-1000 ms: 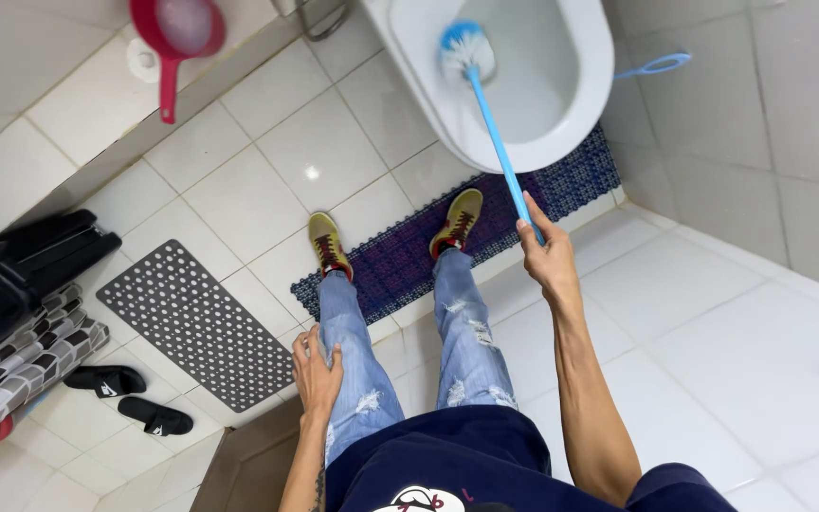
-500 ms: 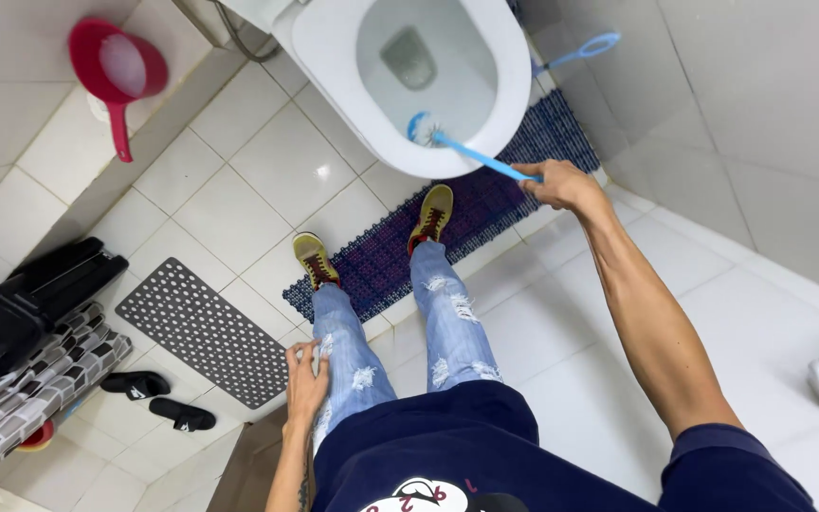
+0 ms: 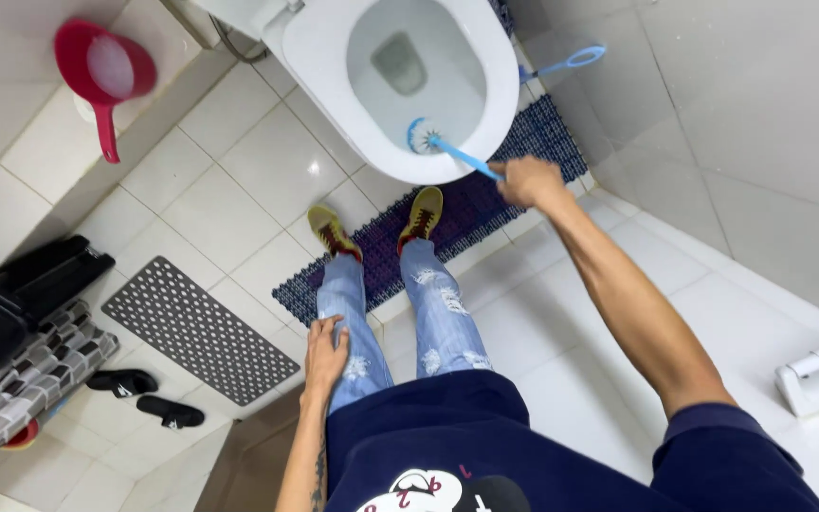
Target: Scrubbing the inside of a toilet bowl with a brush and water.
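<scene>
Right hand [image 3: 528,180] gripping blue toilet brush [image 3: 447,152], bristles inside toilet bowl [image 3: 500,104]; left hand [image 3: 326,353] flat on thigh.

- The right arm is stretched out far in front, almost straight.
- The right hand [image 3: 529,180] is curled into a tight fist.
- The left arm hangs down.
- The left hand [image 3: 325,354] rests flat on the left leg, fingers spread.

Toilet [image 3: 334,57] ahead, brush [image 3: 447,152] inside its bowl, handle in right hand [image 3: 528,180]. Mat [image 3: 485,204] under both feet, before the toilet. Second mat [image 3: 196,327] to the left; scoop [image 3: 103,76] far left. Left hand [image 3: 324,356] on thigh.
</scene>
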